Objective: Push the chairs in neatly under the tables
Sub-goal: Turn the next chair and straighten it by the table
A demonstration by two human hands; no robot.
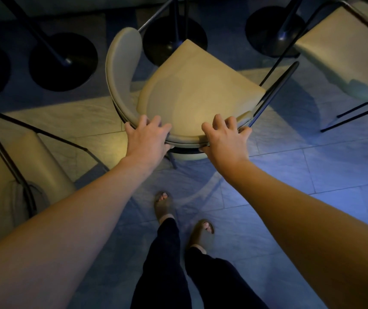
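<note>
With the left hand (147, 139) and right hand (225, 139) curled over the curved backrest rim, the beige padded, black metal-framed chair (196, 90) on the tiled floor (312, 175) should slide stiffly and lightly.

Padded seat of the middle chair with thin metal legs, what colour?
Beige-tan padded seat, plain, no pattern; head view, the only one.

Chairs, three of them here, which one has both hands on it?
The middle chair: the left hand and right hand grip its curved backrest rim. The chair at lower left and the one at upper right stand untouched.
</note>
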